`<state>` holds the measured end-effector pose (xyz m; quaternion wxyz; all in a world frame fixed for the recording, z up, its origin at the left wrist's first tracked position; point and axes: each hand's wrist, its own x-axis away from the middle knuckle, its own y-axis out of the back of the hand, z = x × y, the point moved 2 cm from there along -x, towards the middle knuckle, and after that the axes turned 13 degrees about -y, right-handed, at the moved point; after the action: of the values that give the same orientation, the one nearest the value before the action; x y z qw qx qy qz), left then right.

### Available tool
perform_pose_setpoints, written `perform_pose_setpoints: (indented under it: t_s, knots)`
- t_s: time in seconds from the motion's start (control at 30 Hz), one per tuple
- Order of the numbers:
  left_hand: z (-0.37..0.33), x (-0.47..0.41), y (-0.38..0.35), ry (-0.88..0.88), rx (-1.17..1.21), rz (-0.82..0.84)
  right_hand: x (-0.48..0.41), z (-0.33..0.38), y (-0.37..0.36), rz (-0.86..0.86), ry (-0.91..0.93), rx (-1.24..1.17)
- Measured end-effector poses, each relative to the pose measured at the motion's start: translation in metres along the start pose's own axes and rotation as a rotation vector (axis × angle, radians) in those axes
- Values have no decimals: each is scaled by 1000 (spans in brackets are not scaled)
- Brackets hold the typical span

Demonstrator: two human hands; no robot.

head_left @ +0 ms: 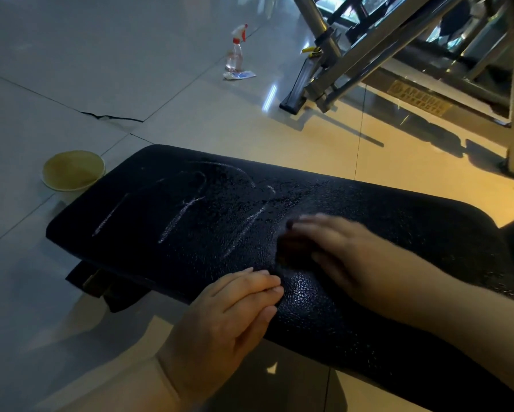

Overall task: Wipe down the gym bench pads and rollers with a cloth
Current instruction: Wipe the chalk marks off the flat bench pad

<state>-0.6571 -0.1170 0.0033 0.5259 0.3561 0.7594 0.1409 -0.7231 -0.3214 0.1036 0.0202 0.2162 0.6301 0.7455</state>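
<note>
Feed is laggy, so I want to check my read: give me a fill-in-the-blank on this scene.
1. The right hand presses a dark ____ onto the pad.
2. The left hand holds ____; it lies flat on the pad's edge.
3. The spray bottle stands on the ____.
Missing: cloth; nothing; floor.

Dim, mixed light: cool grey at left, warm amber at right.
Glare streaks the glossy floor (272, 95) beside the frame (368, 55), which casts hard shadows. The right hand (333, 242) is motion-blurred, and what may be a cloth (290, 251) under it is murky. The edges bend, wide-angle.
</note>
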Motion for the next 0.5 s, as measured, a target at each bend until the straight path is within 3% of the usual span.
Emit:
perform_pose_setpoints:
  t_s: [0.13, 0.3, 0.37, 0.5]
  knots:
    - [1, -2, 0, 26, 31, -5, -42, 9, -6, -138, -142, -57]
    - [2, -2, 4, 4, 24, 12, -14, 28, -9, 37, 113, -39]
    - [3, -3, 3, -4, 33, 1, -21, 8, -3, 66, 75, -55]
    - [5, -2, 1, -24, 35, -16, -62, 1, -3, -92, -84, -88]
